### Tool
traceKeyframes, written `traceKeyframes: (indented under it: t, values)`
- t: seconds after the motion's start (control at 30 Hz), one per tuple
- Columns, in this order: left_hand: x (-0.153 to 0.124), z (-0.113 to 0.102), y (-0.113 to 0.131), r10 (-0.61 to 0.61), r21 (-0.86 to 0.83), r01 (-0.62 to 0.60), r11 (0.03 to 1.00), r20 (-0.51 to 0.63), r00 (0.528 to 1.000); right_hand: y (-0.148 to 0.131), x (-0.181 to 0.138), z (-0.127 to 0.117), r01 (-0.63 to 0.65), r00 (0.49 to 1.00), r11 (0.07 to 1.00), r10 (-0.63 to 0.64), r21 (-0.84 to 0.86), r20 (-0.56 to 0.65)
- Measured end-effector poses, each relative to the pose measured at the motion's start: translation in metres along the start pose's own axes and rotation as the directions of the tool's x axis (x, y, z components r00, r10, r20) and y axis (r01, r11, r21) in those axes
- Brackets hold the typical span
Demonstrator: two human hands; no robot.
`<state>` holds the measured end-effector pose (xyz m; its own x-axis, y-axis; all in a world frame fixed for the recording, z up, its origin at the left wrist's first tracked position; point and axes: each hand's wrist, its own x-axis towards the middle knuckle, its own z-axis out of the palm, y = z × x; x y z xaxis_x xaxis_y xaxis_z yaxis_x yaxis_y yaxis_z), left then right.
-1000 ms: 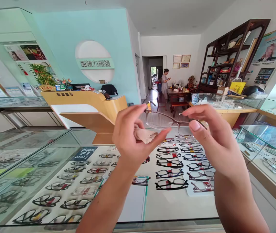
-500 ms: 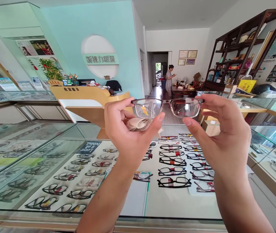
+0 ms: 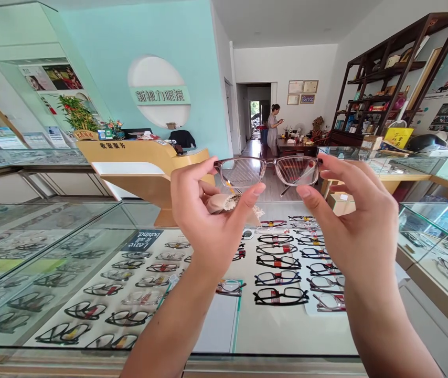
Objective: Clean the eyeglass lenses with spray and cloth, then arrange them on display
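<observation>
I hold a pair of clear-framed glasses up at chest height, lenses facing me. My left hand pinches the left end of the frame between thumb and fingers and also keeps a small beige cleaning cloth tucked in its palm. My right hand pinches the right end of the frame with thumb and forefinger. Both hands hover above a glass display counter.
Rows of glasses lie under the counter glass below my hands. More glass showcases stand left and right. A yellow reception desk stands behind; a dark wooden shelf is at the right. A person stands far back by a table.
The glasses turned from a tilted, edge-on position to upright with lenses facing me, and both hands rose slightly. In the last half second they tipped a little further.
</observation>
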<state>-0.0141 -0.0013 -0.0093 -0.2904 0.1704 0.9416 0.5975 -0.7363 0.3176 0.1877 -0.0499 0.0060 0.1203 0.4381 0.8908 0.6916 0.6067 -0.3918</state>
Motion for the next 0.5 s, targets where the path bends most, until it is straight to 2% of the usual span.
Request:
traceKeyframes:
  t: [0.13,0.3,0.5]
  values:
    - [0.0010,0.0002,0.0000,0.037,0.022,-0.037,0.999,-0.011,0.999,0.0058,0.0015,0.0037,-0.011,1.000,1.000,0.011,-0.026,0.020]
    - [0.0022,-0.0002,-0.0025,0.092,0.048,-0.090,0.995,-0.034,0.995,0.0088,0.0044,0.0082,-0.030,0.994,0.999,0.034,-0.039,0.100]
    - [0.0029,-0.0015,-0.0035,0.147,0.041,-0.146,0.988,-0.014,0.989,0.0081,0.0051,0.0086,-0.056,0.988,0.997,0.062,-0.050,0.144]
